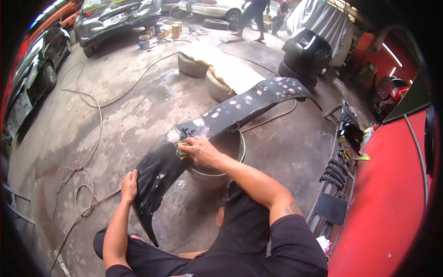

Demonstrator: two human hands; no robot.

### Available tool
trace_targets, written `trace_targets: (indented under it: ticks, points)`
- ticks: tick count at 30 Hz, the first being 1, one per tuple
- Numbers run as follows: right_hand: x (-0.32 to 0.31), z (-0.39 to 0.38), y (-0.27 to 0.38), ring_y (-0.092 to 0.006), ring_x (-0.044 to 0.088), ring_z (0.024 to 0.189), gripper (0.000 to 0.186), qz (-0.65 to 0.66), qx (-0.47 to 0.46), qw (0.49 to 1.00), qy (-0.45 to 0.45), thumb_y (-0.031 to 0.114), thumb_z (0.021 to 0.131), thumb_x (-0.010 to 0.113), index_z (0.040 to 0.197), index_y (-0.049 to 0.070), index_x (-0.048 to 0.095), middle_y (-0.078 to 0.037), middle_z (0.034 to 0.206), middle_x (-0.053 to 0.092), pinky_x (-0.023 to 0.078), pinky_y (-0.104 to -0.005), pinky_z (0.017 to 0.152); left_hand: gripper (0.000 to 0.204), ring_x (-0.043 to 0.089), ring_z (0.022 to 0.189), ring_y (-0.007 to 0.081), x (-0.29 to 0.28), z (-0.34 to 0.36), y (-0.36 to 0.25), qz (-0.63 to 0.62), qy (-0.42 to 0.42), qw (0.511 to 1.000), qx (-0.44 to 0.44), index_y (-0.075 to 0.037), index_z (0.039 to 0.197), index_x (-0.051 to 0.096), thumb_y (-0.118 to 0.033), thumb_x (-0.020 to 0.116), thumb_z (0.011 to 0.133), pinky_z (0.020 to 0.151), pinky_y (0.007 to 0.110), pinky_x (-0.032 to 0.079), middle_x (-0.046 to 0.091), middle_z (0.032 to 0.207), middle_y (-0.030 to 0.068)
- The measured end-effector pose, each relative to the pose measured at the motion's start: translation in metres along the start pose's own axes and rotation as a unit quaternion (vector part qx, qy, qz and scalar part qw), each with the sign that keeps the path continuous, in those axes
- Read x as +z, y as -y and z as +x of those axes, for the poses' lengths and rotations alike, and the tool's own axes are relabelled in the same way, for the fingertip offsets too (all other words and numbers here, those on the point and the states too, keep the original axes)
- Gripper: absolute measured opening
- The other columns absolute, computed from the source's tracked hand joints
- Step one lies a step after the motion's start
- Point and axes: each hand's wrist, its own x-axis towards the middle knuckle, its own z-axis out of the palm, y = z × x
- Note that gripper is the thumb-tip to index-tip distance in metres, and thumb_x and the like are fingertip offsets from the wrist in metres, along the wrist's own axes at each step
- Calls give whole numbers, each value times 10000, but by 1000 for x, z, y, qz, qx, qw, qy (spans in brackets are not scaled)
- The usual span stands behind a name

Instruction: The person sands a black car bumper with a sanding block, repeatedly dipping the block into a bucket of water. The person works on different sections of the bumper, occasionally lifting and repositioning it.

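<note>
A long, curved black car fender [235, 108], dotted with pale filler patches, lies across in front of me. My right hand [199, 151] presses a small yellowish sanding pad [182, 149] against its upper surface, just below a large light patch. The fingers are closed over the pad and hide most of it. At the fender's near left edge, my left hand [129, 185] grips the rim, with the fingertips partly out of sight. Beneath the middle of the fender stands a round, pale-rimmed support [207, 177], largely covered by the fender and my right arm.
Tyres [193, 66] beyond the fender carry a pale sheet [226, 64]. A hose [99, 124] snakes over the concrete at left. Cans [144, 42] stand near a parked car [120, 21]. A cluttered rack [330, 194] lines the red surface at right. People walk in the background.
</note>
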Motion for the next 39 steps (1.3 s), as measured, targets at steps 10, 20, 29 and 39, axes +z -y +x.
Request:
trace_targets:
  ticks: [10, 20, 29, 39]
  points:
    - [-2, 4, 12, -373, 605, 1254, 589, -25, -8, 999, -29, 146, 879, 789, 1457, 174, 680, -182, 1383, 608, 480, -508, 1065, 587, 650, 845, 528, 4, -10, -24, -16, -65, 997, -29, -19, 934, 669, -551, 526, 1135, 743, 567, 475, 672, 856, 292]
    - [-1, 4, 15, -387, 608, 1232, 590, -22, -36, 998, -42, 201, 888, 821, 1451, 132, 660, -202, 1385, 604, 486, -510, 1045, 500, 700, 949, 496, 2, -10, -34, -25, -63, 997, -28, -23, 1072, 726, -489, 553, 1132, 825, 546, 513, 727, 964, 289]
    - [-3, 8, 19, -390, 608, 1223, 534, 0, -33, 998, -57, 160, 903, 794, 1423, 128, 675, -197, 1371, 606, 475, -505, 1042, 398, 707, 1062, 517, 2, -1, -30, -38, -54, 998, 23, -31, 1166, 755, -371, 551, 1126, 905, 559, 534, 753, 1077, 296]
    - [-13, 16, -2, -353, 601, 1217, 523, 2, -44, 999, 11, 289, 933, 812, 1443, 237, 708, -148, 1368, 611, 484, -496, 1018, 543, 649, 834, 502, 9, 4, -28, 15, -53, 998, -6, -6, 930, 656, -479, 500, 1147, 744, 557, 471, 651, 846, 284]
